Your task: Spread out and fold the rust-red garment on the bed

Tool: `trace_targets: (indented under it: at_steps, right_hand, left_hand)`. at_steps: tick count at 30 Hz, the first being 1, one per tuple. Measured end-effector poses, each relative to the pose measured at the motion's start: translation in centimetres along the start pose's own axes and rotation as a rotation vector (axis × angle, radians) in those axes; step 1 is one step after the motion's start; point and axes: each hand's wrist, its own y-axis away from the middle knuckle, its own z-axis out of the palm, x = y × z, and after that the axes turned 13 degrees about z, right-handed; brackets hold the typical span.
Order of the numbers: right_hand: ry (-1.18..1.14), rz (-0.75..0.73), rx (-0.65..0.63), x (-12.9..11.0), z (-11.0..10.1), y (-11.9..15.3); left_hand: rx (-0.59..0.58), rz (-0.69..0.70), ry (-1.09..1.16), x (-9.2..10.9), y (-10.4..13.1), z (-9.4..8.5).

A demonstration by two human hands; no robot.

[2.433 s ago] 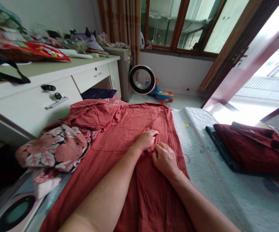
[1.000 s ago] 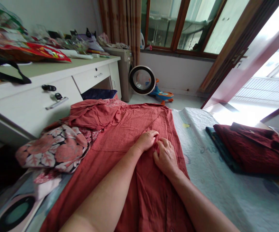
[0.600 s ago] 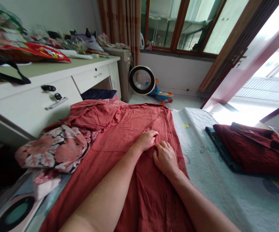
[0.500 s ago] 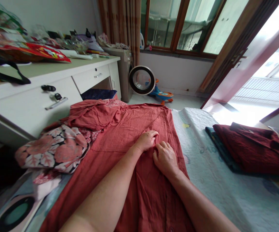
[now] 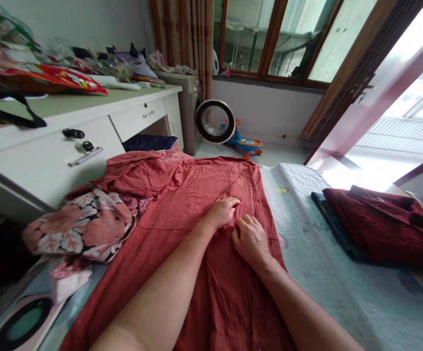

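A rust-red shirt [image 5: 174, 219] lies spread over the bed, lightly wrinkled, with a placket running towards me. My left hand [image 5: 223, 213] rests near its middle, fingers curled and closed on a bit of the cloth. Just to the right and slightly nearer, my right hand [image 5: 251, 239] is also closed, its bent fingertips gripping the same fabric. A small gap separates the two hands. What lies under the fingers is partly hidden.
Bunched floral cloth [image 5: 83, 224] lies at the left. Folded dark red clothes [image 5: 383, 224] sit on the right of the pale blue bed cover [image 5: 313, 292]. A cluttered white desk [image 5: 50, 146] borders the left side. Beyond the bed, a washing machine door [image 5: 215, 122] hangs open.
Almost nothing differs. Both hands hold nearly the same place on the red shirt, with only a tiny shift of the right fingers.
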Motion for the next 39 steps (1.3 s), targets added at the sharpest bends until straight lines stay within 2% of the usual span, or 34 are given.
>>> trace_targets:
  at_steps: [12, 18, 22, 31, 39]
  right_hand:
    - [0.033, -0.034, -0.136, -0.2, -1.2, -0.3]
    - [0.051, -0.087, -0.149, -0.5, -1.5, 0.0]
    - [-0.027, -0.103, -0.12, -0.5, -1.5, -0.1]
    - [-0.11, -0.008, -0.004, 2.2, -1.7, -2.0]
    - [-0.222, -0.047, -0.037, 4.2, 0.4, -2.8]
  left_hand:
    - [0.001, -0.006, -0.007, 0.2, 0.0, -0.2]
    - [0.005, -0.003, 0.004, 0.0, 0.0, 0.0]
    - [0.007, -0.017, 0.001, 0.0, 0.0, 0.0]
    - [0.006, -0.004, 0.012, -0.1, 0.0, 0.1]
    - [0.004, 0.001, 0.029, 0.1, 0.0, -0.1]
